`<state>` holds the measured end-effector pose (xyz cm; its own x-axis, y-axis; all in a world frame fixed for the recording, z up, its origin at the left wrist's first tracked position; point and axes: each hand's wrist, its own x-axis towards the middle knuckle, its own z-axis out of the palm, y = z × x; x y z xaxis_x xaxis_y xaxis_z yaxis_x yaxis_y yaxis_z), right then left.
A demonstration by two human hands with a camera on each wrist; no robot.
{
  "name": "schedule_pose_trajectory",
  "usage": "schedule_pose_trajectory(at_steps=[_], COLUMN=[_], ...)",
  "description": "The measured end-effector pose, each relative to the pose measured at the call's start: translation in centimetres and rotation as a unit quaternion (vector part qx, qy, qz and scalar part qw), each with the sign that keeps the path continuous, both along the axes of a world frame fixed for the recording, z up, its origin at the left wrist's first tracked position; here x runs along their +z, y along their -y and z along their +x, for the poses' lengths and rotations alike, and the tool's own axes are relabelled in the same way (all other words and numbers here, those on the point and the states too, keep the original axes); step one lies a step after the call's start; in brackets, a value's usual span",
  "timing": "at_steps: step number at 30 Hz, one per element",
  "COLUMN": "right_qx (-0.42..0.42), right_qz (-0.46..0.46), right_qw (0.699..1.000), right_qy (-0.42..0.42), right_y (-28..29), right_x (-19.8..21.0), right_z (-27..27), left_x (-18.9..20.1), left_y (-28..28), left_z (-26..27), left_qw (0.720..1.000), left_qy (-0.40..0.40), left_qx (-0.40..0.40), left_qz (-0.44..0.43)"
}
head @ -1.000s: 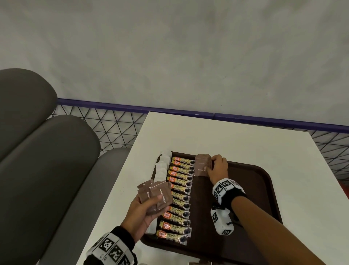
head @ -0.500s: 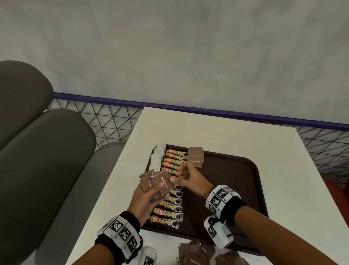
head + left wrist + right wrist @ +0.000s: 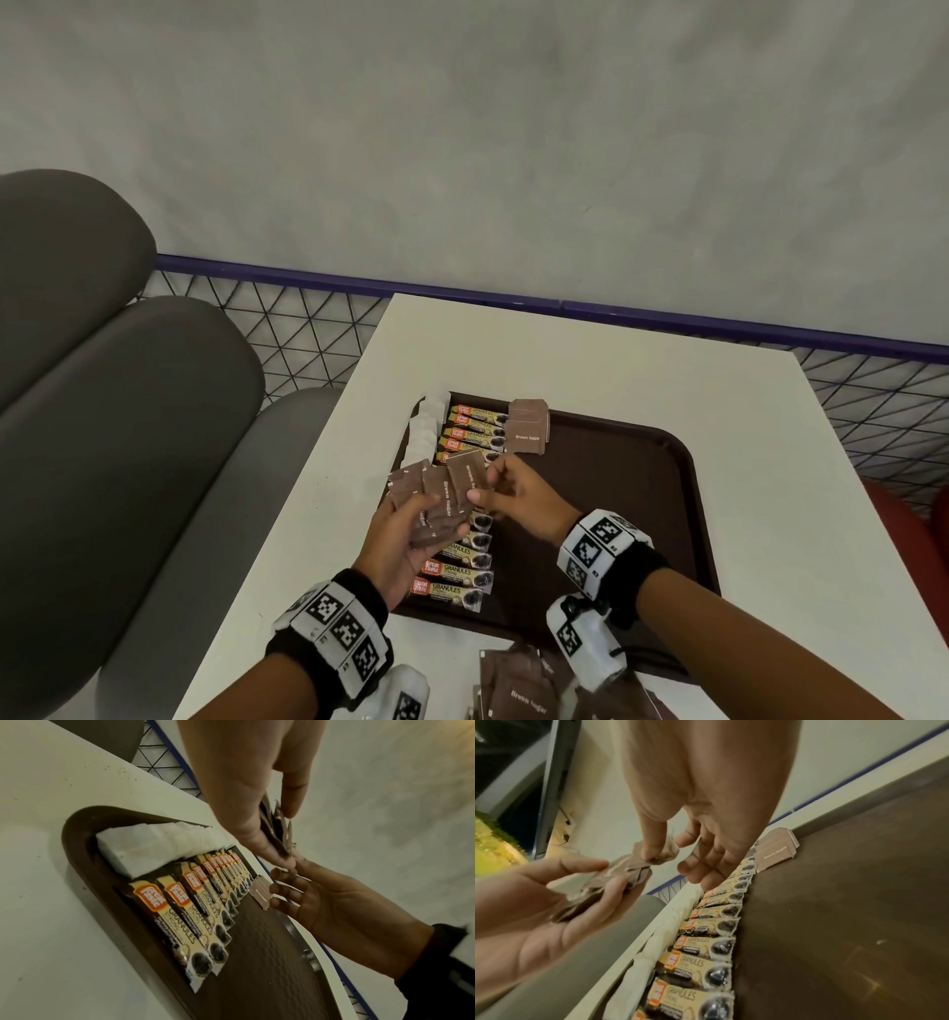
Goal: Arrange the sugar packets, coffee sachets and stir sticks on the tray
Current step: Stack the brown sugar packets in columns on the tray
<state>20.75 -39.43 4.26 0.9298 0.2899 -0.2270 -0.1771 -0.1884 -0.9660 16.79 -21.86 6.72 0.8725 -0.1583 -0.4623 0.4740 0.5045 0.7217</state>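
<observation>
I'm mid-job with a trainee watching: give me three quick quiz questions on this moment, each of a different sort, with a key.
1. True or false: the left hand holds a fan of brown sugar packets.
2. Which item is the right hand pinching? A) a coffee sachet B) a brown sugar packet from the fan C) a white packet
3. Fill in: on the tray, the row of coffee sachets lies between the white packets along the left rim and the small stack of ____ sugar packets at the far end.

Key: 1 true; 2 B; 3 brown
</observation>
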Motion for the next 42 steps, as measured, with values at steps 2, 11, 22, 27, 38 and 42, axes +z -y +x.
schedule_pose_trajectory(at_steps=[2, 11, 22, 27, 38, 42], right_qx=[-0.016, -0.186, -0.252, -0.250, -0.251, -0.260], right_qz=[0.025, -0.057, -0.236, -0.254, -0.283, -0.299], right_qw=[0.999, 0.981, 0.938, 0.934, 0.926, 0.918], right_qy=[-0.015, 0.008, 0.010, 0.011, 0.003, 0.010], right_y=[0.2, 3.7, 4.6, 4.4, 4.0, 3.8], right_x=[0.0, -0.3, -3.2, -3.1, -3.0, -3.1], right_z=[0.1, 3.1, 6.1, 6.4, 6.8, 6.9], left_x=[-0.1, -1.3, -1.9, -2.0, -1.4, -1.4], left_y=[0.1, -1.5, -3.8, -4.0, -3.6, -3.5], left_z=[-0.1, 0.0, 0.9, 1.0, 0.8, 0.9], left_qw=[1.000, 1.000, 0.999, 0.999, 0.999, 0.999], left_qy=[0.004, -0.018, -0.020, -0.033, -0.016, -0.021], left_qx=[-0.004, 0.002, 0.014, 0.018, -0.007, -0.003], left_qz=[0.003, 0.019, 0.023, 0.018, 0.029, 0.035])
